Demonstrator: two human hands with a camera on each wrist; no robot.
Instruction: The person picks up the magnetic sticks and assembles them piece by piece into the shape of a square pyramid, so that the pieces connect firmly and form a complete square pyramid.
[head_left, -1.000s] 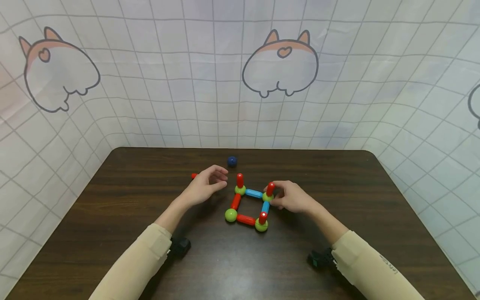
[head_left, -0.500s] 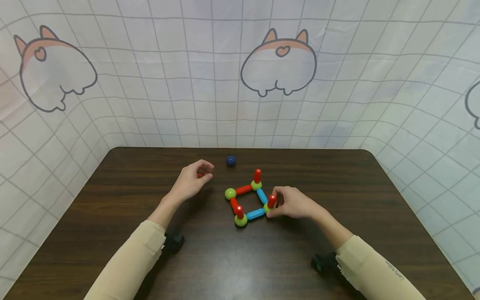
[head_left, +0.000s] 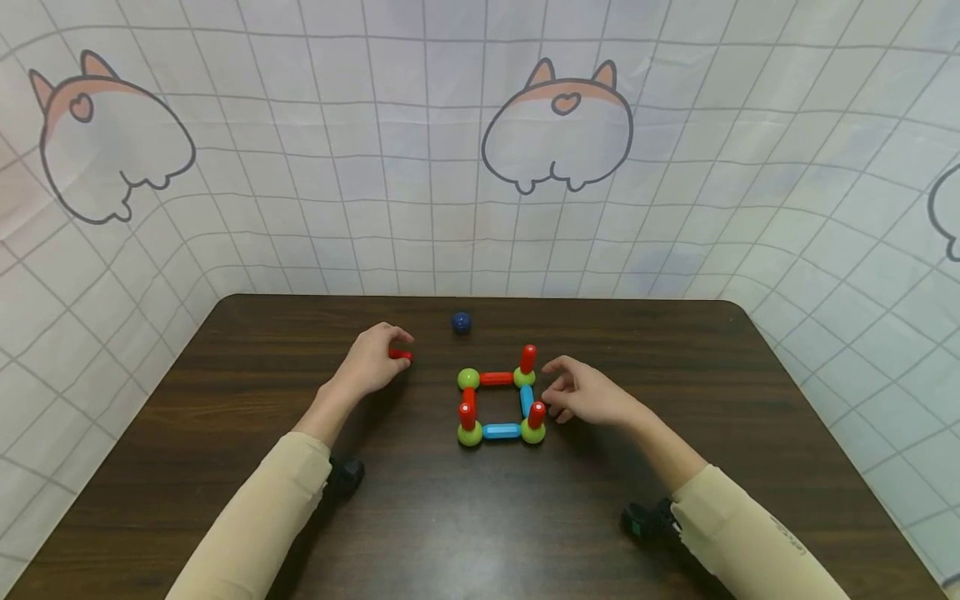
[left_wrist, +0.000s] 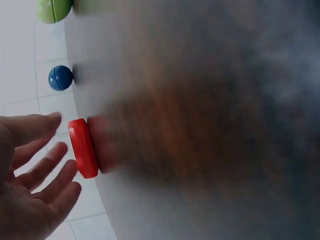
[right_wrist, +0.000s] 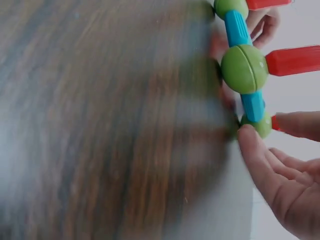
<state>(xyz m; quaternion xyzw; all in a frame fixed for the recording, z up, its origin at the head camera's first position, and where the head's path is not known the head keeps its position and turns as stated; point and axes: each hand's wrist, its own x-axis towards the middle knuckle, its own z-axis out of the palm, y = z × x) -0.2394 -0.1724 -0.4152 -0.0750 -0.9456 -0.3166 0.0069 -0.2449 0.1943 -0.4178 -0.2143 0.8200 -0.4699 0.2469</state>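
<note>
A square of magnetic rods and green balls lies flat in the middle of the table. Its back rod (head_left: 496, 378) and left rod are red; its front rod (head_left: 502, 431) and right rod are blue. Red rods stand upright on three corners, while the back-left green ball (head_left: 468, 380) has a bare top. My right hand (head_left: 592, 393) hovers beside the right side with fingers loosely bent, holding nothing. Around a loose red rod (left_wrist: 83, 148) on the table, my left hand (head_left: 367, 361) has its thumb and fingers spread apart, fingertips close to it.
A dark blue ball (head_left: 461, 322) sits near the back edge of the dark wooden table (head_left: 637, 333). Behind rises a white gridded cloth (head_left: 420, 225) with cartoon animal drawings.
The square has been turned on the table, and my right hand has let go of its corner. My left hand has moved left to the loose red rod.
</note>
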